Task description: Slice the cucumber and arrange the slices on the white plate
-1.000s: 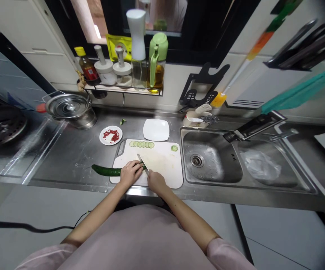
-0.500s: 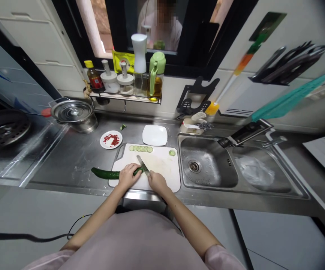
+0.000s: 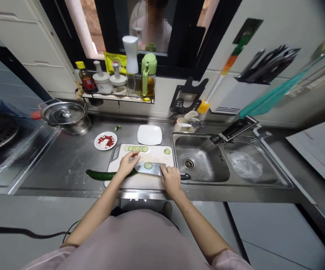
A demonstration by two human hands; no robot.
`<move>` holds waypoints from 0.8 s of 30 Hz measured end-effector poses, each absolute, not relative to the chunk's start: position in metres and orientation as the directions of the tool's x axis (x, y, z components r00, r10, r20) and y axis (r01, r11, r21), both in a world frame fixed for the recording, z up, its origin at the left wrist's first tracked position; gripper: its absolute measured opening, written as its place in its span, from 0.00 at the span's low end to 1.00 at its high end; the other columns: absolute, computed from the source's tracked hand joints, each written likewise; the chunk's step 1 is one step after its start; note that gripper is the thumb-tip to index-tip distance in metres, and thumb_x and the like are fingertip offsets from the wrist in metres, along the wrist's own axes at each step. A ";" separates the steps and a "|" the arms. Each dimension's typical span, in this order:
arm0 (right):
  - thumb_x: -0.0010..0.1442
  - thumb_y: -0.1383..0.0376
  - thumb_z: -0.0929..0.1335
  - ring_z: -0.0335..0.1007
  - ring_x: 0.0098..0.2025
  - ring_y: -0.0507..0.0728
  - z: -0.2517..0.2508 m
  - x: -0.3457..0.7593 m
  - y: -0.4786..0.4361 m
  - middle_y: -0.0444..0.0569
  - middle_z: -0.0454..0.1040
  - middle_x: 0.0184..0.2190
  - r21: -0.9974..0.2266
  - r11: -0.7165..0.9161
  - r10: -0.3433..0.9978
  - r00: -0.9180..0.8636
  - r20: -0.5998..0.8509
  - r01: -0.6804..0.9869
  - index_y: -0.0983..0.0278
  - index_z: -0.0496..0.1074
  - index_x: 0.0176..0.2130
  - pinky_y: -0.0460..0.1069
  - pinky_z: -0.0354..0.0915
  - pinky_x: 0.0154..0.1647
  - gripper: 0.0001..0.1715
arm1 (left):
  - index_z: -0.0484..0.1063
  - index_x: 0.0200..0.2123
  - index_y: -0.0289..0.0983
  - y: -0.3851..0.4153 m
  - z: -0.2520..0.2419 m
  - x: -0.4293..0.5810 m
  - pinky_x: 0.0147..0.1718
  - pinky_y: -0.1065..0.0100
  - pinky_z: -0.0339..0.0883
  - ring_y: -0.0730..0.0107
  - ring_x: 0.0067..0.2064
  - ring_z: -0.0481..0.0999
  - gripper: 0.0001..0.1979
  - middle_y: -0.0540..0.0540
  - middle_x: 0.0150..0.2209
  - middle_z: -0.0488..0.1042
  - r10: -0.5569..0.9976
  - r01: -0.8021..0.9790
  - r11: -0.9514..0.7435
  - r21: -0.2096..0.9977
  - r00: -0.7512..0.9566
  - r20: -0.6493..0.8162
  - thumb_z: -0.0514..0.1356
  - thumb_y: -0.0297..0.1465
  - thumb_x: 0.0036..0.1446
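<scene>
My right hand [image 3: 171,180] grips a knife [image 3: 156,169] near the handle end, its blade lying flat above the white cutting board [image 3: 148,183] and pointing left. On the blade rests one cucumber slice [image 3: 148,165]. My left hand [image 3: 128,164] is beside the blade's tip, fingers apart, with nothing visible in it. The long green cucumber [image 3: 100,175] lies under and left of my left wrist, partly over the board's left edge. A row of several slices [image 3: 135,149] lies along the board's back edge, and a cucumber end piece [image 3: 167,151] is at its back right corner.
Behind the board is a white square plate [image 3: 149,135]. A round plate with red pieces [image 3: 105,141] and green scraps [image 3: 117,128] are at back left. A lidded pot [image 3: 78,125] stands farther left. The sink [image 3: 201,161] adjoins the board's right; a condiment shelf [image 3: 120,97] hangs behind.
The knife has turned from upright on the cucumber to flat, with a slice now on its blade. My left hand has let go of the cucumber and moved up; my right hand has moved right.
</scene>
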State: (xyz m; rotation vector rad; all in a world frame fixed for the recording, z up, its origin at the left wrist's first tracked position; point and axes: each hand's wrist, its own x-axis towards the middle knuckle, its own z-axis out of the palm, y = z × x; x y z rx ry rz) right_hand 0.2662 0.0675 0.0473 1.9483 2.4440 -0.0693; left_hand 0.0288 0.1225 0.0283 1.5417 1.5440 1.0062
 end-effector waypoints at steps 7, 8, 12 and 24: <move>0.62 0.69 0.61 0.57 0.41 0.60 0.050 0.275 0.061 0.55 0.70 0.37 -0.017 0.204 0.979 -0.203 0.018 0.979 0.61 0.65 0.61 0.54 0.48 0.44 0.28 | 0.77 0.45 0.40 0.124 0.041 0.051 0.45 0.64 0.67 0.60 0.44 0.75 0.24 0.45 0.43 0.78 0.938 0.613 -0.145 0.776 0.334 -0.089 0.66 0.45 0.47; 0.62 0.69 0.62 0.57 0.41 0.60 0.050 0.276 0.060 0.55 0.70 0.37 -0.018 0.202 0.979 -0.202 0.013 0.979 0.61 0.65 0.61 0.54 0.48 0.44 0.28 | 0.77 0.44 0.40 0.125 0.041 0.053 0.44 0.65 0.67 0.60 0.43 0.75 0.22 0.45 0.42 0.78 0.930 0.606 -0.141 0.783 0.353 -0.106 0.65 0.44 0.47; 0.62 0.68 0.62 0.57 0.42 0.60 0.050 0.281 0.059 0.56 0.70 0.38 -0.017 0.194 0.981 -0.194 -0.004 0.981 0.61 0.64 0.61 0.54 0.48 0.45 0.28 | 0.77 0.42 0.39 0.131 0.037 0.061 0.43 0.66 0.67 0.62 0.43 0.75 0.18 0.46 0.42 0.78 0.909 0.537 -0.121 0.835 0.398 -0.125 0.65 0.40 0.47; 0.65 0.67 0.60 0.60 0.41 0.59 0.033 0.293 0.059 0.54 0.71 0.37 -0.009 0.136 0.990 -0.136 -0.029 0.991 0.60 0.68 0.57 0.53 0.48 0.44 0.23 | 0.75 0.36 0.36 0.160 0.002 0.082 0.30 0.71 0.67 0.71 0.29 0.74 0.14 0.48 0.31 0.77 0.932 0.450 0.097 0.888 0.273 -0.240 0.62 0.39 0.49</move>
